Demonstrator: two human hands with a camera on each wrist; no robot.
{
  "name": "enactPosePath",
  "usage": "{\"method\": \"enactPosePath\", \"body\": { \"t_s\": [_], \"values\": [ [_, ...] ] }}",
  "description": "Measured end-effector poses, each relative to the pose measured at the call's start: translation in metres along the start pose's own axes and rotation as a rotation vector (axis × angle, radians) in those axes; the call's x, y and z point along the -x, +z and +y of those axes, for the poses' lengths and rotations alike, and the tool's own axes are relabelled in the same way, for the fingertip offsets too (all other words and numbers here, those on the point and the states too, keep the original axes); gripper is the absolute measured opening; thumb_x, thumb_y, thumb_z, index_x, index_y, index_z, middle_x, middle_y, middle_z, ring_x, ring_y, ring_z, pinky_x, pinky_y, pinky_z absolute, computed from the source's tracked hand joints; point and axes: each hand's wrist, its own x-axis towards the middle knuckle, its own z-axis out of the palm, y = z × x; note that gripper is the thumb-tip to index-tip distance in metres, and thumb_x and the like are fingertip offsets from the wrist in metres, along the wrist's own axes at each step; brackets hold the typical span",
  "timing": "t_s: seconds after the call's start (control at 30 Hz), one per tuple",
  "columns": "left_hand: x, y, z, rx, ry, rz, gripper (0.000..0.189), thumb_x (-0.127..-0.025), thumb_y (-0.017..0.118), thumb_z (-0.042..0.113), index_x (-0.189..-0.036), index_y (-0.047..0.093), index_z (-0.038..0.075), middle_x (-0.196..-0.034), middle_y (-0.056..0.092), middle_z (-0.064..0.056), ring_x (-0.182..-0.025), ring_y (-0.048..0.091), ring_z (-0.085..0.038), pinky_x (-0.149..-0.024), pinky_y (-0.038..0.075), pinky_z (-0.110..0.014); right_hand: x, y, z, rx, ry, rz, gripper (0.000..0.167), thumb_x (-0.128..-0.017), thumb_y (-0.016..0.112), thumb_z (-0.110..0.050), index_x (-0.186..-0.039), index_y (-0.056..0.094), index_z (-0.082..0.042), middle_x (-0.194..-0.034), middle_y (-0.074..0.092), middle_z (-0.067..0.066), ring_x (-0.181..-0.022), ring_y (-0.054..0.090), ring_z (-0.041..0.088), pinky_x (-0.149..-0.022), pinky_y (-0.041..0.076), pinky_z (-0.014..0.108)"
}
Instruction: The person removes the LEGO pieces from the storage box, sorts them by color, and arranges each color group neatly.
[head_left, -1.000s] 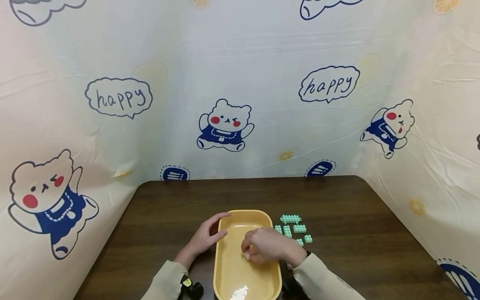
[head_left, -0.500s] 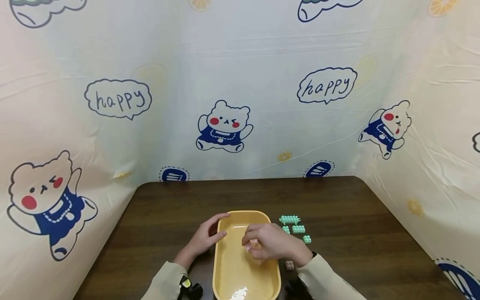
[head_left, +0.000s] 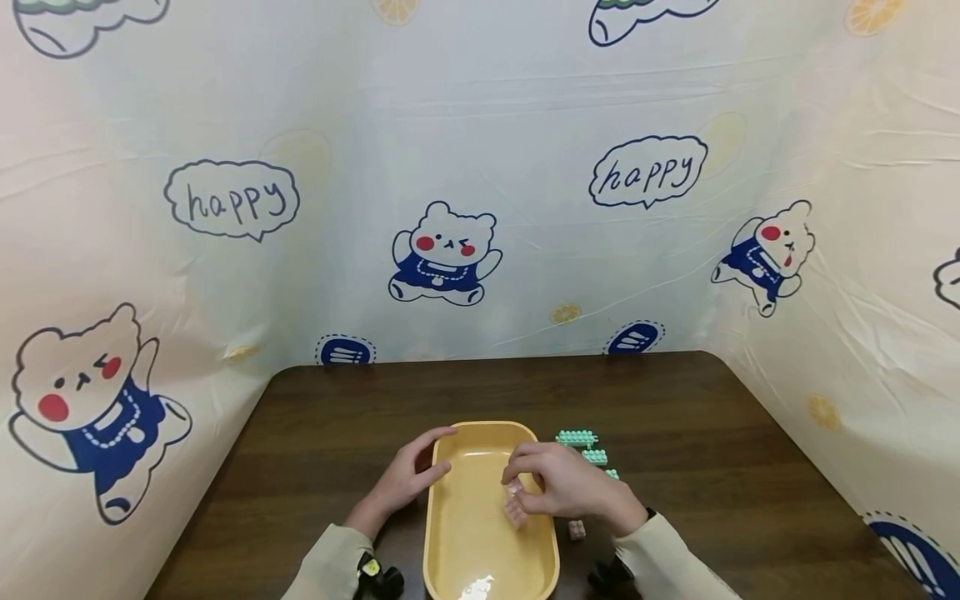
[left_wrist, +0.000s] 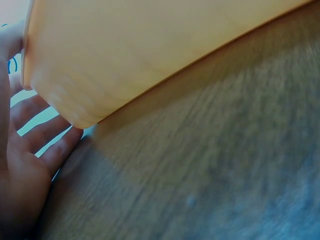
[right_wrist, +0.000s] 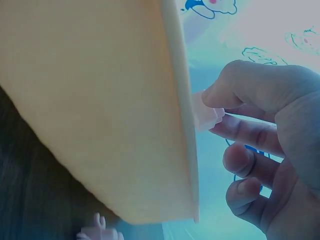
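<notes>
My left hand (head_left: 407, 477) holds the yellow tray (head_left: 438, 542) at its far left corner. In the left wrist view the thumb lies by the rim and the spread fingers (left_wrist: 42, 127) are against the outer wall. Over the tray's right side, my right hand (head_left: 566, 483) pinches a pale pink toy building brick (right_wrist: 202, 112) between thumb and forefinger, while the other fingers curl loosely. Just below the fingertips, more pink brick (head_left: 516, 512) shows against the tray floor. Another pink brick (head_left: 577, 530) lies on the table right of the tray, near the right wrist.
Mint-green bricks (head_left: 576, 437) lie on the brown wooden table (head_left: 337, 400) beyond the right hand, which partly covers them. A pale printed curtain (head_left: 330, 250) with bears surrounds the table at the back and sides.
My right hand has moved rightward across the tray, bringing the pink brick with it. It now covers more of the green bricks, and the pink brick on the table shows. The left hand stays put.
</notes>
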Motion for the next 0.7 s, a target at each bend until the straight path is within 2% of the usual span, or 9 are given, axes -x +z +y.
{"method": "enactPosePath", "body": {
  "t_s": [0.17,0.3,0.43,0.53,0.6,0.7],
  "values": [
    [0.000,0.001,0.004,0.003,0.006,-0.004,0.050,-0.094,0.057,-0.004,-0.142,0.043,-0.002,-0.139,0.047,-0.028,-0.112,0.057,-0.046,-0.088,0.052,-0.021,0.009,-0.004,0.002,-0.053,0.042,0.007,0.016,-0.083,0.069,-0.012,-0.097,0.072,-0.015,-0.098,0.063,-0.008,-0.057,0.054,0.007,-0.053,0.039,0.005],
    [0.000,0.001,0.014,0.030,0.000,-0.014,0.050,-0.093,0.055,-0.008,-0.140,0.040,-0.010,-0.138,0.045,-0.035,-0.112,0.054,-0.053,-0.088,0.052,-0.021,0.016,-0.006,0.005,-0.096,0.092,0.001,0.016,-0.083,0.069,-0.012,-0.097,0.071,-0.019,-0.099,0.063,-0.008,-0.058,0.056,0.011,-0.053,0.042,0.008],
    [0.001,0.000,0.029,0.040,-0.004,-0.024,0.049,-0.093,0.056,-0.007,-0.139,0.040,-0.012,-0.137,0.044,-0.037,-0.112,0.052,-0.055,-0.089,0.052,-0.020,0.022,-0.009,0.007,-0.116,0.116,0.008,0.018,-0.083,0.068,-0.012,-0.098,0.070,-0.023,-0.100,0.062,-0.009,-0.057,0.053,0.005,-0.051,0.043,0.010],
    [0.001,0.001,0.035,0.037,0.009,-0.027,0.048,-0.093,0.056,-0.006,-0.139,0.040,-0.012,-0.136,0.045,-0.037,-0.111,0.052,-0.055,-0.089,0.052,-0.021,0.028,-0.013,0.009,-0.115,0.121,0.020,0.020,-0.085,0.068,-0.012,-0.099,0.069,-0.026,-0.101,0.063,-0.011,-0.056,0.049,-0.001,-0.050,0.043,0.011],
    [0.000,0.001,0.034,0.038,0.010,-0.025,0.048,-0.093,0.056,-0.006,-0.139,0.041,-0.012,-0.136,0.045,-0.036,-0.111,0.052,-0.055,-0.089,0.052,-0.021,0.031,-0.015,0.011,-0.116,0.126,0.030,0.022,-0.085,0.069,-0.012,-0.099,0.069,-0.029,-0.101,0.063,-0.011,-0.056,0.048,-0.001,-0.050,0.042,0.011],
    [-0.001,0.000,0.025,0.044,0.000,-0.018,0.049,-0.093,0.057,-0.006,-0.139,0.041,-0.011,-0.137,0.044,-0.036,-0.113,0.052,-0.055,-0.089,0.051,-0.020,0.036,-0.019,0.013,-0.114,0.121,0.046,0.023,-0.084,0.071,-0.013,-0.099,0.068,-0.030,-0.100,0.063,-0.011,-0.056,0.049,0.001,-0.050,0.042,0.011]
  ]
}}
